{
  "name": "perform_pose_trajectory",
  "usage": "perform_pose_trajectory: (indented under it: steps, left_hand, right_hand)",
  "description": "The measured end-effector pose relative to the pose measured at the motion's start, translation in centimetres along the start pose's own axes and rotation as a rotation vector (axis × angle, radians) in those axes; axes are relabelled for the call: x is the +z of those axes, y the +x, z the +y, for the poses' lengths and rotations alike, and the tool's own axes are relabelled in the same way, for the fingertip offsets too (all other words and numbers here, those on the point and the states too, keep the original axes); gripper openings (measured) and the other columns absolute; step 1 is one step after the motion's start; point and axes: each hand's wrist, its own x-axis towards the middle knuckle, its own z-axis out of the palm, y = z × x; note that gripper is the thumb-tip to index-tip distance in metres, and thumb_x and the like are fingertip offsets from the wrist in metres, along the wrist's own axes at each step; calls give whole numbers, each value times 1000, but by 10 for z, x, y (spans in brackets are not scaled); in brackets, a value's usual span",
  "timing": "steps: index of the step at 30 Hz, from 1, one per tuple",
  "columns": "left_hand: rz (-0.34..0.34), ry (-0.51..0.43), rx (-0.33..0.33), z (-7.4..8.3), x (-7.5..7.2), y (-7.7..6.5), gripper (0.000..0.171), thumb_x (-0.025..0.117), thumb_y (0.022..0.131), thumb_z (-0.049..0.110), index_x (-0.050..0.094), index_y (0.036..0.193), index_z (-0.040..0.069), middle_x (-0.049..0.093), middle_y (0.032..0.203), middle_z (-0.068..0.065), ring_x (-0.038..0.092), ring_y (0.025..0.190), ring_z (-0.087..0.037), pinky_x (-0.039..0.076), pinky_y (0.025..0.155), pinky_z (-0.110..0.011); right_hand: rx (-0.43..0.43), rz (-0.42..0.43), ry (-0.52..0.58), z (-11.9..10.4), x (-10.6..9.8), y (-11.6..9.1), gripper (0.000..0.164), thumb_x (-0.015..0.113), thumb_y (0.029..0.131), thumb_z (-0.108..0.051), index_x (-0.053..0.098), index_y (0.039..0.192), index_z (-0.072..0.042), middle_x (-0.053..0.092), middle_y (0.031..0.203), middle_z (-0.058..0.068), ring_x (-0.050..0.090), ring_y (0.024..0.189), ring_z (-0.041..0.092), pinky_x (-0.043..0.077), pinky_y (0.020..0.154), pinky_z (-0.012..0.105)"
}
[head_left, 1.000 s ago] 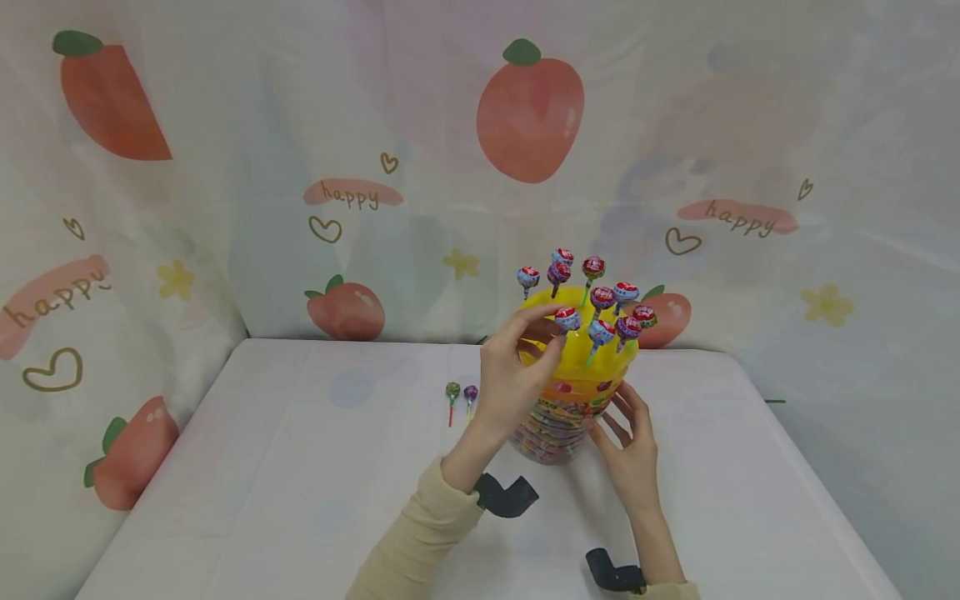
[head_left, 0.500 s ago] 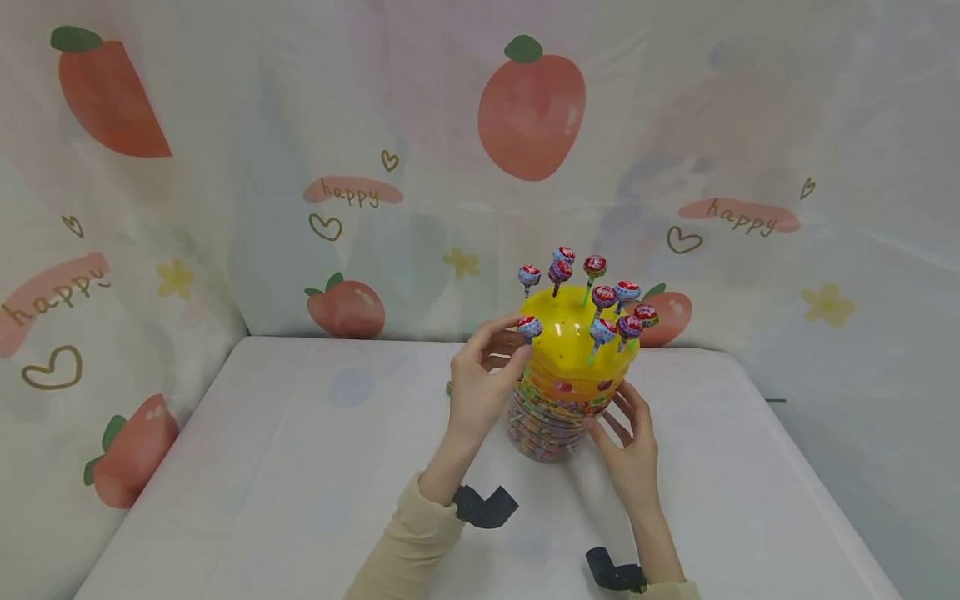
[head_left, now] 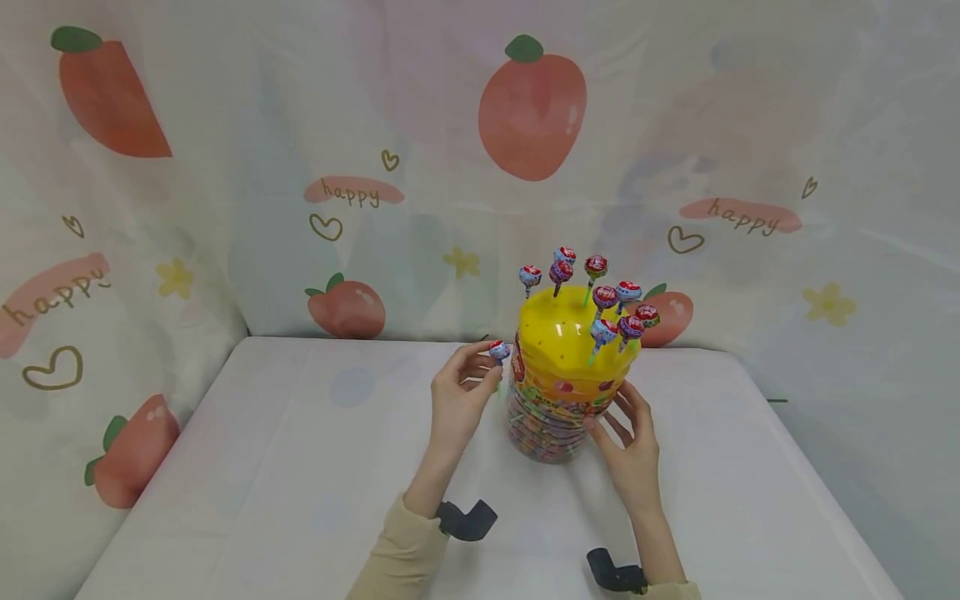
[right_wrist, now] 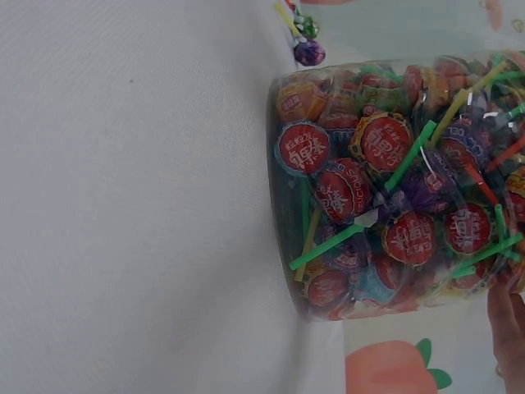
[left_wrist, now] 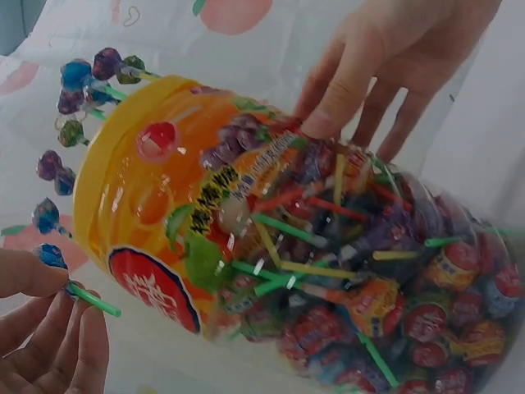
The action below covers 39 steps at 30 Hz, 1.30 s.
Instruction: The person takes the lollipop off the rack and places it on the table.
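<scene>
Between thumb and fingers, my left hand (head_left: 457, 400) pinches a blue-wrapped lollipop (head_left: 499, 350) just left of the jar; its green stick (left_wrist: 98, 301) points toward the jar in the left wrist view. The clear plastic jar (head_left: 546, 421) stands upright, filled with wrapped lollipops, under an orange fruit label. Several lollipops (head_left: 603, 332) stick up by their sticks from holes in its yellow lid (head_left: 555, 333). On the jar's right side, my right hand (head_left: 636, 458) holds it, thumb at the label's lower edge. Only a fingertip of that hand shows in the right wrist view.
A white cloth covers the table (head_left: 300, 467). Two loose lollipops (right_wrist: 309, 52) lie beside the jar in the right wrist view, hidden behind the left hand in the head view. A fruit-printed curtain (head_left: 420, 242) hangs behind the table.
My left hand has moved left and down, away from the lid, with the blue lollipop in its fingers. The right hand has stayed on the jar.
</scene>
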Motion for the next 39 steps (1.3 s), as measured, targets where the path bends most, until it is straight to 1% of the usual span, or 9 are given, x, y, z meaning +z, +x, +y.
perform_pose_trajectory:
  steps: [7,13,16,20,22,27,31,35,39]
  left_hand:
    - [50,-9,-96,-27,-7,-1,30,69,83,-2,66,112,2,68,92,-22,60,69,-5,53,60,-15]
    - [87,-25,-120,-46,-13,2,32,68,82,-6,65,114,-4,66,93,-27,60,69,-4,54,59,-17]
    - [112,-15,-144,-51,-19,2,33,68,81,-5,65,114,-3,67,94,-28,60,69,-5,53,59,-17]
    - [146,-13,-194,-60,-28,3,33,68,82,-5,65,114,-1,67,94,-27,62,69,-8,54,59,-17]
    - [160,-5,-215,-66,-32,4,32,67,82,-4,65,114,-1,67,95,-27,62,69,-8,56,60,-20]
    - [180,13,-274,-82,-38,6,32,66,82,-4,65,114,-3,68,93,-26,62,66,-5,58,61,-26]
    - [186,17,-303,-94,-43,8,32,65,82,-5,65,114,-5,68,92,-27,65,64,-10,57,58,-23]
    - [193,57,-335,-105,-47,9,31,66,82,-3,65,113,-4,69,93,-26,63,64,-9,55,57,-20]
    - [201,134,-371,-113,-52,9,30,68,81,-1,67,111,-2,70,93,-23,61,62,-5,55,56,-20]
  right_hand:
    - [18,-3,-11,0,-1,-1,74,70,85,-4,32,148,-14,40,147,8,39,126,-5,39,96,7]
    - [29,-8,-14,-1,-1,-1,75,70,85,-5,31,149,-16,40,148,7,39,128,-1,39,96,6]
    - [34,-12,-10,-1,-1,-2,75,70,86,-5,31,149,-16,40,148,6,39,128,-2,39,97,7]
    - [33,-20,-2,-3,-1,-2,75,70,86,-5,31,149,-16,39,149,6,39,128,-2,40,98,8]
    - [28,-22,-5,-2,-1,-2,76,70,85,-4,31,149,-16,38,149,6,39,129,-1,39,97,7]
    - [26,-19,17,-3,-2,-2,73,69,86,-5,32,148,-16,39,148,3,39,129,-2,39,98,8]
    - [13,-17,21,-2,-2,-1,73,69,86,-3,33,148,-15,40,148,3,39,128,-3,39,98,8]
    - [-1,-16,24,-2,-3,0,73,69,85,-2,33,148,-15,40,147,3,39,127,-4,39,98,8]
    - [5,-17,26,-3,-3,-1,73,68,86,-1,33,148,-14,40,147,4,38,126,-6,39,97,7]
